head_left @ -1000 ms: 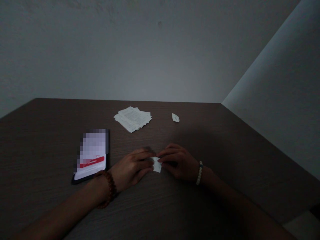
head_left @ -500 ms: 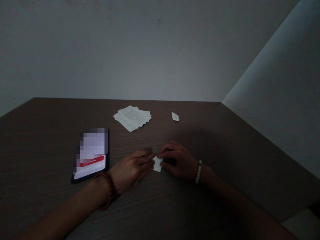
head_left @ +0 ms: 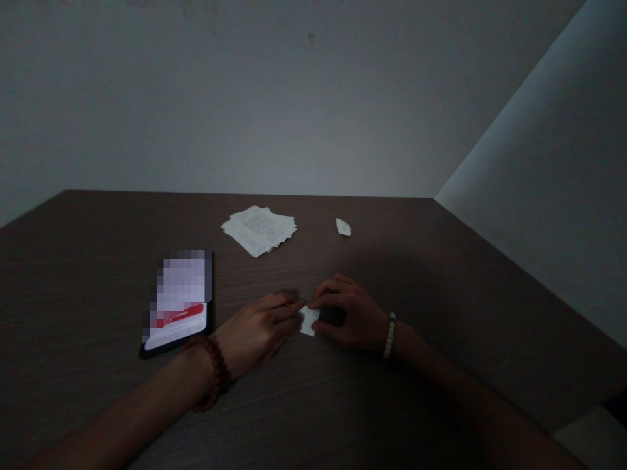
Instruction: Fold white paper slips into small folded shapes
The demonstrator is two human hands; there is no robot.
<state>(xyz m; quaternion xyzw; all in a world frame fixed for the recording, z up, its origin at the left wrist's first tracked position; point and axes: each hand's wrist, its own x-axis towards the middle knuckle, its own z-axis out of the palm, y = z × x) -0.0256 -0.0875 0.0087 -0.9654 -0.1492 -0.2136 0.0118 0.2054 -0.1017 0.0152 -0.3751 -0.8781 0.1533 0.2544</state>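
A small white piece of printed paper [head_left: 309, 321] lies on the table between my two hands. My left hand [head_left: 258, 326] wears a ring and a brown bead bracelet; its fingers are held together and hold the paper's left edge down. At the opposite side, my right hand [head_left: 351, 314], with a pale bead bracelet, has index finger and thumb curved onto the paper's top and right edges. The fingertips partly cover the paper, so its exact folds cannot be made out.
A phone [head_left: 179, 300] with a lit, partly blurred screen lies left of my left hand. Farther back are a loose stack of printed paper sheets [head_left: 259, 230] and a small folded white paper [head_left: 343, 227]. The brown table [head_left: 122, 222] meets grey walls behind and at right.
My right thumb and fingers have shifted slightly on the paper, uncovering a little more of it. The left fingers have moved slightly, showing the ring. Stack, phone and folded paper stay in place.
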